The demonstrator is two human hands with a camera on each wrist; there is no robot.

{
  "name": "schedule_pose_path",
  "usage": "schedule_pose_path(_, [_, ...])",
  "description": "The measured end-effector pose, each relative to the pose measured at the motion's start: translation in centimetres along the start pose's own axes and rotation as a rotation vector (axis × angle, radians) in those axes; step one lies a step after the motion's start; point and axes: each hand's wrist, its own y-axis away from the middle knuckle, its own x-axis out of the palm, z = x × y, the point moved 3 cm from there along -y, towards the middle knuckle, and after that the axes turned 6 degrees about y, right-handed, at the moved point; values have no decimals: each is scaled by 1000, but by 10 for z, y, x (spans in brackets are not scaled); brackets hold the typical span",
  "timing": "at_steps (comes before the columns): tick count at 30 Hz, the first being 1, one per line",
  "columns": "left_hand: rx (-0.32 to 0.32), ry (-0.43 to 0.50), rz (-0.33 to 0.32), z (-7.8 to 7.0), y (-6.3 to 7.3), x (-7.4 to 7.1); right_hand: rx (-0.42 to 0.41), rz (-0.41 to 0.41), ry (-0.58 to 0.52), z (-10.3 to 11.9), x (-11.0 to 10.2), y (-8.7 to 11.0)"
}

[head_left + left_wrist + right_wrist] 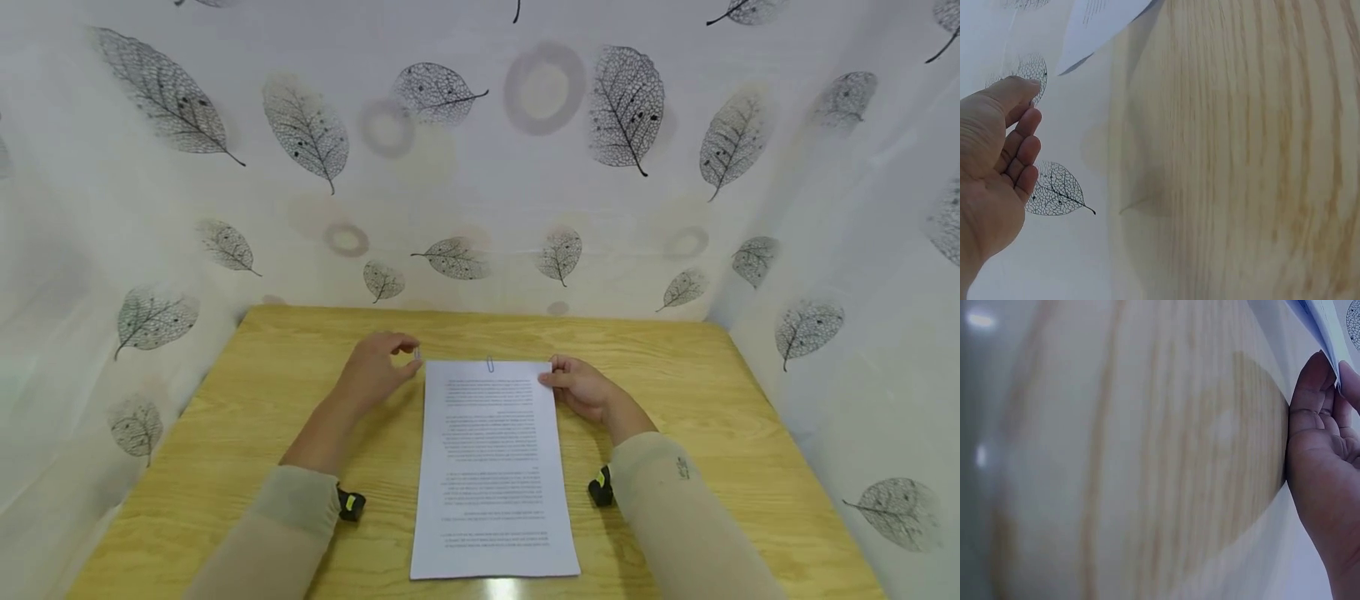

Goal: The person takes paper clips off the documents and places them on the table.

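A stack of printed paper (491, 467) lies on the table with its lines of text upside down in the head view. On the middle of its far edge sits a blue paper clip (491, 364). My right hand (588, 392) pinches the far right corner of the stack, thumb on top and fingers beneath; the right wrist view shows the sheets (1329, 337) in that grip. Just off the far left corner, my left hand (378, 371) pinches a small pale paper clip (417, 354) between thumb and forefinger. In the left wrist view, the thumb hides most of that clip.
The wooden table (247, 417) reaches back to a white curtain (465, 167) printed with grey leaves, which also hangs along both sides. Small black devices (350, 505) are strapped at both wrists, close over the table on each side of the stack.
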Motion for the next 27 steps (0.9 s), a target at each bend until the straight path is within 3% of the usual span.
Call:
schedule_pose_path(8, [-67, -7, 46, 21, 5, -1, -9, 17, 11, -3, -3, -3])
schedule_pose_path(16, [-156, -19, 139, 42, 0, -3, 1, 7, 5, -2, -2, -2])
schedule_pose_path(27, [-145, -70, 236, 53, -4, 4, 8, -5, -17, -1, -4, -1])
